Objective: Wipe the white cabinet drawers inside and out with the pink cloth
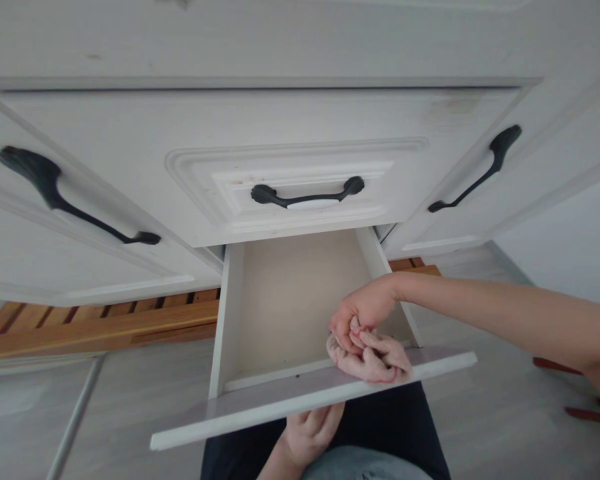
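The right hand [360, 317] is clenched on a pink cloth [373, 357] that is bunched on the top edge of the open drawer's front panel [260, 407] — fingers curled into the fabric, near the drawer's right side. The left hand [310, 430] sits below that panel with fingers curled against its underside — whether it truly grips cannot be told. The drawer above [305, 173] is closed, with a black handle [307, 195]

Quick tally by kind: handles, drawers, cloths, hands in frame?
Black handles: 3, on the left door, the closed drawer and the right door
Drawers: 2, one closed, one open
Pink cloths: 1, on the open drawer's front edge, gripped by the right hand
Hands: 2, the left hand under the open drawer's front
Total: 8
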Motion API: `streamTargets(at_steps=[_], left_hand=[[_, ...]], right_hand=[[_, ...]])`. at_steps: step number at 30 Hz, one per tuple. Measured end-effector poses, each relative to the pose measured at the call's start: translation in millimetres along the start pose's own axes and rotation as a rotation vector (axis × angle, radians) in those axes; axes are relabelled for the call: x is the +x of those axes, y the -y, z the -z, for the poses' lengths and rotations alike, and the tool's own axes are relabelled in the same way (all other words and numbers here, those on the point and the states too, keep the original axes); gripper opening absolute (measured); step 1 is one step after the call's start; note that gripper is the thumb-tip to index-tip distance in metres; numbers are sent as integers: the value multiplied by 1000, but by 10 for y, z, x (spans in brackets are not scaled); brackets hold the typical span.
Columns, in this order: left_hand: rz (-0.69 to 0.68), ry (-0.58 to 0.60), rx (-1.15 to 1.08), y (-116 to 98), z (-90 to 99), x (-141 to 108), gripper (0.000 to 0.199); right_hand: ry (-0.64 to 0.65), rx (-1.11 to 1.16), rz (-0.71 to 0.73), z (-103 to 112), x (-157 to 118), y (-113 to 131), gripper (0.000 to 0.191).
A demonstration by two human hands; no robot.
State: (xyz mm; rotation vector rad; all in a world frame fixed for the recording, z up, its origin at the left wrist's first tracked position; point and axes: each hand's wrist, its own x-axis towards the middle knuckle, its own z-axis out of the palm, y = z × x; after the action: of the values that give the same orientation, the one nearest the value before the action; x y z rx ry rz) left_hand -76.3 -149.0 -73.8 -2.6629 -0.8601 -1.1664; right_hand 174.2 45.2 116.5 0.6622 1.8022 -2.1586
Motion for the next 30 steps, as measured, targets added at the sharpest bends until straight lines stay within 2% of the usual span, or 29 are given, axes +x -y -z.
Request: streamTargets(at_steps=[5,9,11,13,17,19,23,26,30], left_hand=[[12,-21,2,-22,-34,-57,33],[1,-5,17,-1,-48,-131,41],[-10,-20,7,10,-64,-169,44],[-14,-32,-3,17,-76,-196,45],[-21,-1,-14,29,-70,-214,46],[-20,12,-13,28,-64,-218,45],[10,5,-15,-9,-78,-236,43],[47,-16,1,-40,-100,-245,45],[15,-18,5,-24,-95,-200,43]], right_hand=[[-97,-107,91,-18,226,-78,24],[-77,-152,120,-62,250,-271,19],[-76,-179,37,-75,122,-366,21],[-55,-232,-111,-95,-58,-428,23],[-53,-415,-328,-155,-315,-421,24],[-74,-481,-365,-157,-302,-381,23],[-42,-470,-382,-63,-82,-349,22],[-59,-453,-386,2,46,-404,24],[-49,-386,-421,3,45,-518,18]])
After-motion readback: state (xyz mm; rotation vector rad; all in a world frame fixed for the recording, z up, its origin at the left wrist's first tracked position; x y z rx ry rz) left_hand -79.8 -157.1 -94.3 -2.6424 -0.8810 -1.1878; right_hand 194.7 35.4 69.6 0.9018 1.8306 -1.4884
